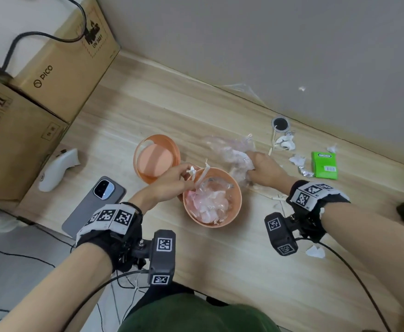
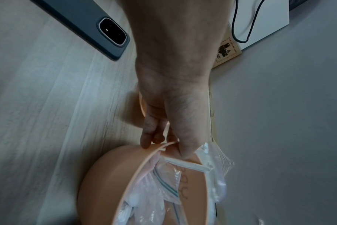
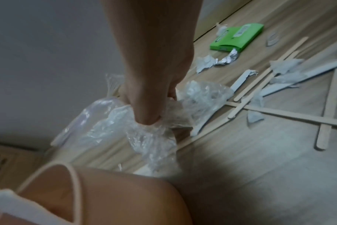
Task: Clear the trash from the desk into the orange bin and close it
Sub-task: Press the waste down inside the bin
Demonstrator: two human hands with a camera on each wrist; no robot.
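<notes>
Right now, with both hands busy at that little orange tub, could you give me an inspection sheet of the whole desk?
Surface: pale wood-grain desk.
Job's things: round orange bin open, part-filled with wrappers; its orange lid lies beside it.
Clutter: crumpled clear plastic bag, flat wooden sticks, torn white paper scraps, green cardboard packet.
Grippers: left hand pinches a white strip over the bin; right hand grips the bag.
Cables: black lead crosses the desk.
Surroundings: grey phone, white controller, cardboard boxes.

Head view steeply downward, wrist views close along fingers, sharing orange bin (image 1: 212, 196)
</notes>
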